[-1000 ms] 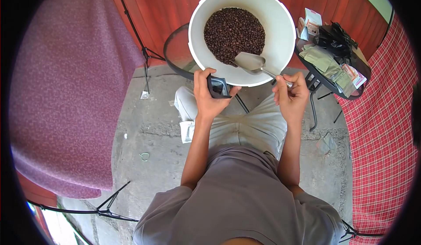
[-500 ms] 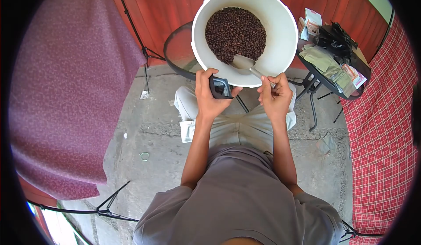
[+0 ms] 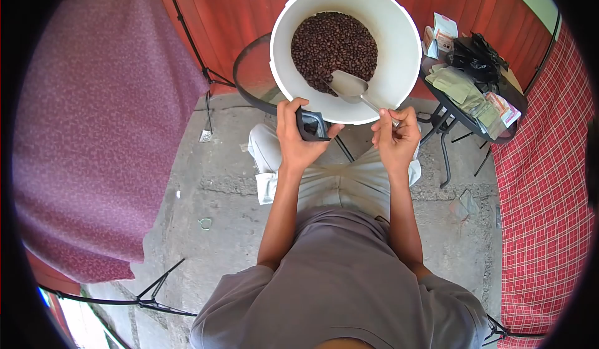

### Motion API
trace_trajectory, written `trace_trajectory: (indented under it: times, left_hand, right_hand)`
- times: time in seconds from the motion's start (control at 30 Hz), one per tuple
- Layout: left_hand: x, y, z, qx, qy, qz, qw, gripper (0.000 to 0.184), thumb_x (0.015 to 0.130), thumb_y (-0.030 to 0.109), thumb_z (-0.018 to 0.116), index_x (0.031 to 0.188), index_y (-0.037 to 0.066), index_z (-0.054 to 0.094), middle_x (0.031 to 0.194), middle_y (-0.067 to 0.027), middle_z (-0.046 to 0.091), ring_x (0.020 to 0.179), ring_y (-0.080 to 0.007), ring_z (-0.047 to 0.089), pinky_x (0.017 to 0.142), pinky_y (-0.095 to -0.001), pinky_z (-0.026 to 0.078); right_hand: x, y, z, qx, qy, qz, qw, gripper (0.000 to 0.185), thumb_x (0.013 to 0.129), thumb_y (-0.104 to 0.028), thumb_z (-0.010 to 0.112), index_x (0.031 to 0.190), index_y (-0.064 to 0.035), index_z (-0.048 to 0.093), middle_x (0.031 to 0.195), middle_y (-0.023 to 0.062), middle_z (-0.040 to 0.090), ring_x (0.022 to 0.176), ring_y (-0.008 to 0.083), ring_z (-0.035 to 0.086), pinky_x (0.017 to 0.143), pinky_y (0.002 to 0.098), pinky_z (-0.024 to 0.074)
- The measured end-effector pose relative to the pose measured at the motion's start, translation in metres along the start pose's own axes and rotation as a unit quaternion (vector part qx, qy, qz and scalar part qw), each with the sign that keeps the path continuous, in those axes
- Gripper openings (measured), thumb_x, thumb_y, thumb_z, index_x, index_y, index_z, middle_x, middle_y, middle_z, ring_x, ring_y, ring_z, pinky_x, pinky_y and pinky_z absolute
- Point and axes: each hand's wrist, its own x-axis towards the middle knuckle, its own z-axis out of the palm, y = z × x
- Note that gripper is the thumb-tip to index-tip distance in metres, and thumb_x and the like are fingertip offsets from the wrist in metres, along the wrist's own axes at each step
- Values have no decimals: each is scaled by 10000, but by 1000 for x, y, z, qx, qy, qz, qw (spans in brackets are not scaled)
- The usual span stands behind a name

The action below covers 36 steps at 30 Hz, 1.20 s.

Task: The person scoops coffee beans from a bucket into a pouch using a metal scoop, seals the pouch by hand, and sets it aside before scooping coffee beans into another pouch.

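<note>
A large white bucket (image 3: 405,68) stands in front of me with dark brown coffee beans (image 3: 334,46) gathered in its bottom. In my right hand (image 3: 397,140) is the handle of a metal scoop (image 3: 349,85), pinched between thumb and fingers. The scoop's blade lies inside the bucket at the near edge of the beans, and its shiny inner face shows no beans. My left hand (image 3: 299,138) grips a small black open pouch (image 3: 314,125) just outside the bucket's near rim. The pouch's mouth faces up, and its inside looks grey-blue; I cannot make out any contents.
The bucket is by a round glass table (image 3: 254,77). On the right, a small dark table (image 3: 440,90) carries flat greenish pouches (image 3: 465,93), a black plastic bag (image 3: 477,55) and printed packs (image 3: 444,30). Purple cloth (image 3: 106,130) and red checked cloth (image 3: 543,193) hang at the sides.
The scoop has shifted and tilted, so more of its blade shows above the beans. My right hand has moved slightly right with it. My left hand and the pouch stay almost still.
</note>
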Motion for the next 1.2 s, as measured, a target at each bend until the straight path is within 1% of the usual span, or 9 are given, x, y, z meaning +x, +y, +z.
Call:
trace_trajectory:
  times: [0.13,0.37,0.57,0.67,0.77,0.87,0.97,1.07,1.2]
  left_hand:
    - [0,-1,-1,1,0,-2,1000,751,551,213,948,1142,52,513,966,-106,481,817,-263,536,690,-380,461]
    - [1,1,0,1,3,0,1000,752,551,219,948,1140,53,511,963,-107,482,821,-269,532,700,-381,458]
    - [1,0,-1,2,7,9,1000,767,549,239,953,1146,55,508,964,-107,482,820,-271,531,701,-381,459]
    - [2,0,-3,4,4,-1,1000,762,532,204,945,1143,58,514,962,-107,480,808,-271,523,699,-381,456]
    - [1,-1,-5,-3,-2,-6,1000,728,508,108,890,1132,54,518,954,-109,470,789,-275,509,689,-376,445]
    - [1,-3,-5,-10,-3,-4,1000,697,484,37,804,1119,50,518,946,-113,457,786,-285,496,686,-373,434]
    - [0,-6,-4,-22,-4,-5,1000,690,480,20,772,1119,52,514,942,-117,449,797,-296,491,693,-370,431]
    - [1,-7,-7,-24,-15,-1,1000,689,486,25,779,1122,59,516,944,-119,451,810,-305,489,704,-371,431]
    - [2,-6,-3,-15,0,-1,1000,693,483,24,786,1121,55,516,946,-119,455,817,-305,495,713,-371,433]
  right_hand:
    - [3,-6,-7,23,-15,-11,1000,193,935,-34,641,850,-25,468,623,60,609,458,46,531,378,186,375]
    - [11,-41,-28,53,-38,-28,997,197,935,-27,638,877,-42,451,635,82,605,436,57,508,375,193,368]
    - [12,-73,-49,43,-78,-59,994,163,938,15,601,890,-29,452,631,104,589,423,73,489,374,200,360]
    - [11,-85,-57,48,-100,-70,991,158,924,50,594,895,-17,455,624,108,580,434,75,493,378,203,358]
    - [7,-93,-59,51,-123,-85,987,159,913,61,605,899,-12,465,630,110,586,441,74,498,385,203,363]
    - [3,-97,-56,42,-156,-94,982,165,884,78,638,880,1,492,644,105,601,465,84,536,405,203,380]
    - [3,-95,-53,-61,-199,-168,964,161,900,51,629,911,-14,482,662,115,593,470,79,519,403,192,386]
    - [2,-101,-49,-78,-202,-176,960,155,888,69,635,889,-5,498,659,120,604,480,73,517,415,195,391]
    - [4,-99,-52,-88,-197,-182,959,155,889,73,632,887,1,496,655,126,608,483,74,519,420,197,392]
